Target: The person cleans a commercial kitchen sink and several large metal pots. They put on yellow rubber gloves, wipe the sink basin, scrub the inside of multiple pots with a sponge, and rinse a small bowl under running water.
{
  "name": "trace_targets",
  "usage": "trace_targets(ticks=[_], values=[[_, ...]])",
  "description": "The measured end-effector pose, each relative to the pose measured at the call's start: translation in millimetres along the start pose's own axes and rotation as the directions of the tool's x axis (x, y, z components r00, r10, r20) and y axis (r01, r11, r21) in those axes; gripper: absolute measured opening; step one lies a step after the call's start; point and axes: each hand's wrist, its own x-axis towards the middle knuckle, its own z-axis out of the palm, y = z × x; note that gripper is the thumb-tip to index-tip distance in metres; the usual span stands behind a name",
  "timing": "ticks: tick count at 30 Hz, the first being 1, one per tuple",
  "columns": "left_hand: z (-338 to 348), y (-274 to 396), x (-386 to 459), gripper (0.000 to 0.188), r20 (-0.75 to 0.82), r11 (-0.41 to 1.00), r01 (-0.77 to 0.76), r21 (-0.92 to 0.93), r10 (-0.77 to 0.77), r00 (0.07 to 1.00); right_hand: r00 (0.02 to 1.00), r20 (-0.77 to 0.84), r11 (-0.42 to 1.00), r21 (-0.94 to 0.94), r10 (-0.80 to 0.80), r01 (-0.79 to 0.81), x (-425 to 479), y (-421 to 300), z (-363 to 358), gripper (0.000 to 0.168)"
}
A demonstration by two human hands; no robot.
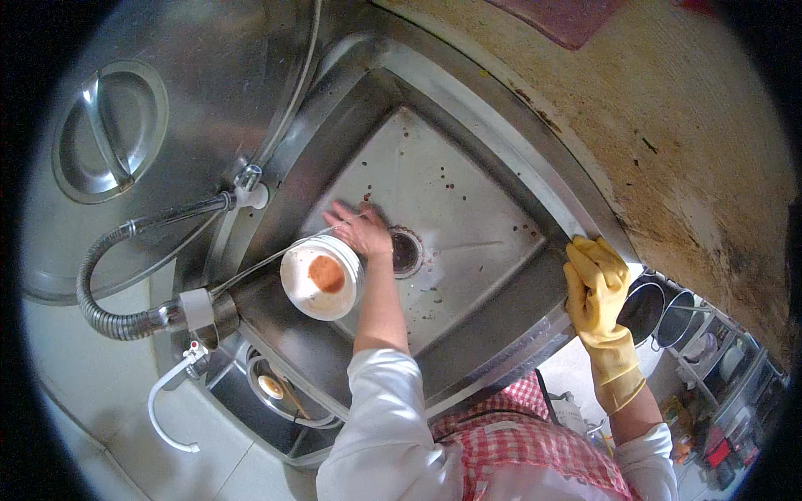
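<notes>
My left hand (360,233) is bare, reaching into a stainless steel sink (463,225) beside its drain hole (406,252). The fingers are spread and blurred, with nothing held. A thin stream, apparently water, crosses toward that hand from the left. Close to its wrist stands a stack of white bowls (301,275); the top one has an orange-brown residue (326,274) inside. My right hand (598,291), in a yellow rubber glove, is curled over the near right corner of the sink rim (539,332). Small dark bits (447,186) are scattered over the sink floor.
A flexible metal hose (91,294) and a white spout (164,401) are at the left. Behind them lies a round steel lid (109,131) with a handle. A pan (260,366) is below the sink's left edge. Dark buckets (645,307) stand at right, beside a stained wall (677,138).
</notes>
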Motion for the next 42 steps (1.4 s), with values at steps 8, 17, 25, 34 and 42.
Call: trace_targets(ticks=[8,17,25,34,42], values=[[-9.0,-16.5,-11.6,0.05,0.201,0.796,-0.45,-0.405,0.557,0.806,1.0,0.03,0.995,-0.096,0.005,-0.002,0.2,-4.0,-1.9,0.036],[-25.0,1.1,-31.0,0.038,0.177,0.863,-0.352,-0.362,0.435,0.883,0.999,0.034,0.998,-0.06,0.014,-0.012,-6.4,-0.6,0.7,0.034],[5.2,40.9,8.1,0.025,0.101,0.836,-0.474,-0.277,0.515,0.851,0.997,0.054,0.999,-0.009,0.048,-0.047,-8.8,3.3,3.3,0.037],[-4.4,37.7,-49.5,0.039,0.079,0.936,-0.325,-0.136,0.338,0.938,1.0,0.007,0.999,-0.05,0.001,0.0,-6.9,3.9,1.0,0.038],[37.6,145.0,22.2,0.04,0.087,0.825,-0.477,-0.303,0.522,0.848,0.999,0.033,0.999,0.041,0.026,-0.028,-6.9,7.9,1.5,0.039]])
